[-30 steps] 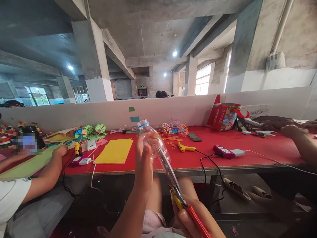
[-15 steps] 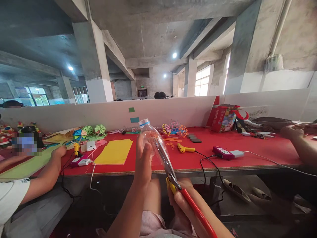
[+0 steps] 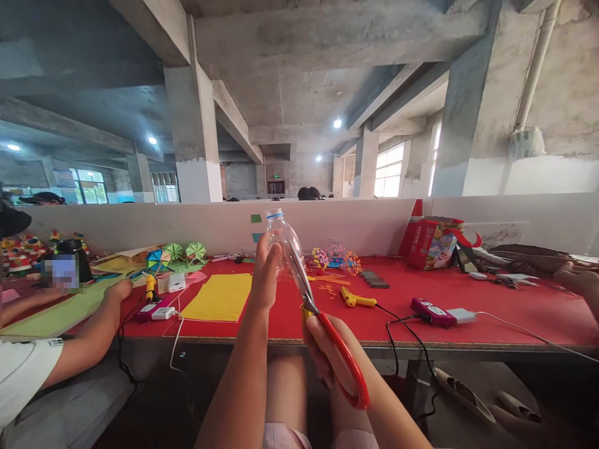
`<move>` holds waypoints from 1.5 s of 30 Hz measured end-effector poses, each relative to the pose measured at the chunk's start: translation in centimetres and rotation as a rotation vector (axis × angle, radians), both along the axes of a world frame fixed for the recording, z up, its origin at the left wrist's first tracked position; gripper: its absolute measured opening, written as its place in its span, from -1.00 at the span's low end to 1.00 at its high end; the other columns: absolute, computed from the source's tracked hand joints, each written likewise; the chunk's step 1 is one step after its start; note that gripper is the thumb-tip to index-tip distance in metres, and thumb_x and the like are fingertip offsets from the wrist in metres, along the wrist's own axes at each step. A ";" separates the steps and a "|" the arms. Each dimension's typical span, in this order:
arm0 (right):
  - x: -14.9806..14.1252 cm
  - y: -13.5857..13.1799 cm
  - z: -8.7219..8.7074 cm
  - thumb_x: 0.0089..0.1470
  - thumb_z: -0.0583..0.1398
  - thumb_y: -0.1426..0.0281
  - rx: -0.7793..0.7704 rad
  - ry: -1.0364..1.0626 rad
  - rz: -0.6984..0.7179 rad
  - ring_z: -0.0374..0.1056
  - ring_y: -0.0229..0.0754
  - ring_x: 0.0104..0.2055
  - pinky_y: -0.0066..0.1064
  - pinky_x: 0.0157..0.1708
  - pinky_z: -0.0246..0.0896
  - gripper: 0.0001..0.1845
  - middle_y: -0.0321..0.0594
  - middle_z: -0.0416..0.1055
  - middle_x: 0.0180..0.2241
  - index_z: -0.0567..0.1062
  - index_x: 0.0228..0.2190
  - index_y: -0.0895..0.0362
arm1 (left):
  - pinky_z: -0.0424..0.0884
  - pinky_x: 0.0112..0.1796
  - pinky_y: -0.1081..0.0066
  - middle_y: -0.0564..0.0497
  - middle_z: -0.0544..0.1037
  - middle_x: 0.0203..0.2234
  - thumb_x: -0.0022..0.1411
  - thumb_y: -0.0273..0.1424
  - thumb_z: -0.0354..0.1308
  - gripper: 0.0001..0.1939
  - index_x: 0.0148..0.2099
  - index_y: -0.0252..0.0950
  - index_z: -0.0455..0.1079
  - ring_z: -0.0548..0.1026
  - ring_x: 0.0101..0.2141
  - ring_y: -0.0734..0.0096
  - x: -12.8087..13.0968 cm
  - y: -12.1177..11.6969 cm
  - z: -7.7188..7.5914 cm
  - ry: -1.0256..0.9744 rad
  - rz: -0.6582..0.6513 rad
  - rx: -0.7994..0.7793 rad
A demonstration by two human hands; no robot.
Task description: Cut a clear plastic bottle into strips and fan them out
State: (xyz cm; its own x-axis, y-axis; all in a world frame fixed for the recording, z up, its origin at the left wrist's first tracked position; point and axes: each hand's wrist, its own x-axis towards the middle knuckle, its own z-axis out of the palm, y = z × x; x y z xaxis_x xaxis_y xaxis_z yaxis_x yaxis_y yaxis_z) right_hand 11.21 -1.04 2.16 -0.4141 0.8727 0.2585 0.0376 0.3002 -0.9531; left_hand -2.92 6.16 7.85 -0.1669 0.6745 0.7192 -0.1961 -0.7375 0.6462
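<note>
My left hand [image 3: 266,275] is wrapped round a clear plastic bottle [image 3: 282,240] with a blue neck ring, held up in front of me over the table's near edge. My right hand [image 3: 327,358] grips red-handled scissors [image 3: 327,330]. Their blades [image 3: 296,269] run up along the bottle's side. Whether the blades cut into the plastic I cannot make out.
A red table [image 3: 468,293] carries yellow paper sheets [image 3: 219,297], a yellow glue gun [image 3: 355,300], a magenta power bank [image 3: 433,310], folded paper umbrellas [image 3: 180,251] and a red box [image 3: 433,240]. Another person's arm [image 3: 88,337] rests at the left. A white partition [image 3: 140,221] backs the table.
Both hands rose and moved away from me with the bottle and scissors. The scissor blades slid further up the bottle. The camera tilted slightly.
</note>
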 end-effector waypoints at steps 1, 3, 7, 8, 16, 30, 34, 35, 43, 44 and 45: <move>-0.1 -0.3 -0.4 0.02 -0.02 -0.23 -0.021 0.008 -0.017 -0.10 -0.46 -0.78 -0.59 -0.78 -0.07 -0.38 -0.53 0.02 -0.75 0.22 -0.53 0.10 | 0.41 -0.12 0.20 -0.07 0.44 -0.03 0.14 0.06 0.05 -0.47 0.06 -0.11 0.29 0.44 -0.05 0.15 0.0 -0.2 -0.3 -0.002 -0.010 -0.010; 0.0 -1.1 -0.9 0.02 -0.02 -0.23 -0.050 -0.002 -0.031 -0.07 -0.47 -0.78 -0.59 -0.77 -0.06 -0.37 -0.51 0.05 -0.74 0.22 -0.54 0.11 | 0.42 -0.15 0.20 -0.08 0.45 -0.05 0.15 0.06 0.03 -0.46 0.07 -0.11 0.28 0.46 -0.07 0.15 0.0 -0.7 -1.0 -0.008 -0.026 -0.031; 0.2 -1.8 -0.9 -0.03 0.00 -0.26 -0.070 0.001 -0.017 -0.13 -0.48 -0.79 -0.59 -0.81 -0.14 -0.35 -0.52 0.00 -0.75 0.19 -0.57 0.09 | 0.42 -0.16 0.18 -0.08 0.45 -0.08 0.13 0.04 0.06 -0.47 0.06 -0.10 0.27 0.47 -0.09 0.15 -0.1 -0.8 -1.6 -0.010 -0.009 -0.041; 0.2 -1.8 -0.8 -0.04 0.01 -0.26 -0.076 0.001 -0.019 -0.14 -0.47 -0.79 -0.59 -0.81 -0.16 -0.35 -0.52 0.00 -0.75 0.19 -0.57 0.09 | 0.42 -0.16 0.18 -0.09 0.45 -0.08 0.13 0.04 0.07 -0.47 0.06 -0.11 0.27 0.47 -0.10 0.15 -0.1 -0.7 -1.6 -0.012 -0.007 -0.038; 0.1 -1.4 -1.3 -0.02 0.01 -0.25 -0.104 0.005 -0.069 -0.04 -0.41 -0.74 -0.57 -0.77 -0.04 -0.37 -0.46 0.07 -0.72 0.26 -0.51 0.09 | 0.37 -0.07 0.15 -0.11 0.43 -0.02 0.16 0.01 0.07 -0.49 0.07 -0.14 0.28 0.41 0.00 0.11 -0.1 -1.1 -1.7 0.052 0.046 -0.012; 1.0 -1.2 -2.5 -0.13 0.12 -0.26 -0.156 -0.048 -0.129 0.13 -0.28 -0.70 -0.50 -0.76 0.05 -0.38 -0.35 0.17 -0.71 0.35 -0.48 0.07 | 0.35 -0.03 0.12 -0.12 0.43 0.00 0.18 -0.02 0.05 -0.51 0.08 -0.13 0.27 0.38 0.05 0.11 0.1 -1.1 -2.4 0.053 0.066 -0.009; 0.8 -1.5 -1.8 -0.06 0.05 -0.26 -0.140 -0.022 -0.088 0.03 -0.35 -0.73 -0.52 -0.76 0.03 -0.36 -0.41 0.11 -0.72 0.33 -0.47 0.09 | 0.35 -0.04 0.13 -0.11 0.44 -0.02 0.16 0.00 0.06 -0.48 0.09 -0.11 0.27 0.39 0.04 0.09 0.1 -1.3 -2.6 0.059 0.046 0.001; 0.7 -1.6 -1.6 -0.05 0.04 -0.26 -0.133 -0.016 -0.084 0.01 -0.36 -0.73 -0.52 -0.76 0.04 -0.36 -0.42 0.10 -0.72 0.32 -0.48 0.09 | 0.36 -0.05 0.13 -0.11 0.45 -0.02 0.15 0.00 0.06 -0.48 0.09 -0.11 0.27 0.40 0.03 0.09 0.1 -1.3 -2.7 0.066 0.038 0.004; 0.8 -1.7 -1.4 -0.09 0.07 -0.27 -0.140 -0.016 -0.132 0.02 -0.35 -0.74 -0.52 -0.78 -0.01 -0.37 -0.41 0.11 -0.73 0.32 -0.51 0.07 | 0.38 -0.08 0.13 -0.11 0.45 -0.03 0.16 0.00 0.06 -0.45 0.13 -0.13 0.23 0.44 -0.02 0.09 0.7 -1.6 -3.0 0.071 0.028 0.005; 0.8 -1.6 -1.3 -0.10 0.07 -0.27 -0.147 -0.020 -0.135 0.02 -0.35 -0.74 -0.52 -0.79 -0.01 -0.37 -0.40 0.12 -0.73 0.33 -0.50 0.07 | 0.38 -0.08 0.13 -0.12 0.45 -0.03 0.17 0.00 0.05 -0.45 0.13 -0.13 0.24 0.44 -0.02 0.09 0.7 -1.6 -3.0 0.072 0.027 0.007; 0.8 -1.6 -1.3 -0.10 0.08 -0.27 -0.153 -0.022 -0.136 0.03 -0.35 -0.74 -0.51 -0.79 -0.02 -0.37 -0.40 0.12 -0.73 0.33 -0.50 0.07 | 0.38 -0.08 0.13 -0.12 0.44 -0.02 0.17 0.00 0.05 -0.46 0.13 -0.13 0.24 0.44 -0.02 0.09 0.7 -1.6 -2.9 0.074 0.025 0.010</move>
